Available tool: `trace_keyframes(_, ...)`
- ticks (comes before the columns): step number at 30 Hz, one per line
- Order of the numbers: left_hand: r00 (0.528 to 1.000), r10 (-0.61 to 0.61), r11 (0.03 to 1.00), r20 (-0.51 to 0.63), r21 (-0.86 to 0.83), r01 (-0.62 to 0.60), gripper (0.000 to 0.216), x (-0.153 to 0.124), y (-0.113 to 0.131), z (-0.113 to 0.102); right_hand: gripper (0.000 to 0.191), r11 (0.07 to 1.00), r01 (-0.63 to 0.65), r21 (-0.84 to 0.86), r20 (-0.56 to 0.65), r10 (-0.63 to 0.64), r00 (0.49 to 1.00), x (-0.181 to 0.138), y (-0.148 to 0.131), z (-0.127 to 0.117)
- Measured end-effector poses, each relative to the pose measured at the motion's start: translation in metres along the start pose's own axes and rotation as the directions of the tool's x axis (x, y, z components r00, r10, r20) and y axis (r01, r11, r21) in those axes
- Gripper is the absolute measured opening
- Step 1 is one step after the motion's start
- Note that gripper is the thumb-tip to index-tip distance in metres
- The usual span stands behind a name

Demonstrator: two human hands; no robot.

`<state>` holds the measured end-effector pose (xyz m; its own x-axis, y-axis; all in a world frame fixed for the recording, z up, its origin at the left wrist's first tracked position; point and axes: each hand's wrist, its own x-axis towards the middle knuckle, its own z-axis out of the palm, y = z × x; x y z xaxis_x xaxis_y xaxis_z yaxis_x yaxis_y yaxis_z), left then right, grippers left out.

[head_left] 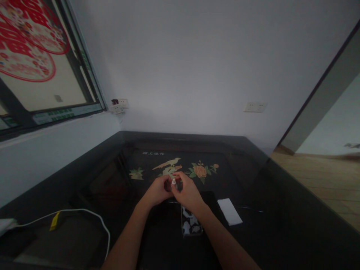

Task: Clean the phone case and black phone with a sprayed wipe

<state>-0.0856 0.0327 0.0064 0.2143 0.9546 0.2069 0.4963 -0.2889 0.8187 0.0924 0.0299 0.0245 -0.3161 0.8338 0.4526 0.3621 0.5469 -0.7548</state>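
My left hand and my right hand meet above the middle of the black table. Between their curled fingers is a small object with a white, knob-like tip; its lower part is hidden, and I cannot tell its kind. The right thumb and fingers close around it from the right. On the left side, bent fingers press close to the same object. Below my right wrist lies a phone in a black-and-white patterned case, partly covered by the forearm.
A folded white paper lies right of the phone, beside a thin dark stick-like thing. At left, a white cable with a yellow tag curves over the table. The wall stands behind the table's far edge.
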Motion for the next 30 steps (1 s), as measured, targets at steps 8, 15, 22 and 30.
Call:
trace_keyframes(8, 1.0, -0.016, 0.997, 0.01, -0.078, 0.017, 0.023, 0.0, 0.0, 0.002, 0.035, 0.999, -0.034, 0.0, 0.002, 0.034, 0.999, 0.0, 0.003, 0.003)
trace_keyframes(15, 1.0, 0.012, 1.0, 0.013, -0.012, -0.012, 0.02, 0.0, 0.001, -0.001, 0.042, 0.999, 0.049, 0.023, 0.007, -0.049, 0.999, 0.0, 0.0, 0.0)
trace_keyframes(22, 1.0, -0.019, 1.0, -0.006, 0.003, 0.019, 0.025, 0.0, -0.006, 0.002, 0.035, 0.992, -0.049, 0.117, 0.002, 0.049, 0.999, 0.005, 0.005, 0.0)
trace_keyframes(30, 1.0, -0.011, 0.998, -0.014, 0.064, 0.012, 0.034, 0.0, -0.007, 0.002, 0.032, 0.983, -0.001, 0.183, -0.018, 0.005, 1.0, 0.01, -0.001, -0.013)
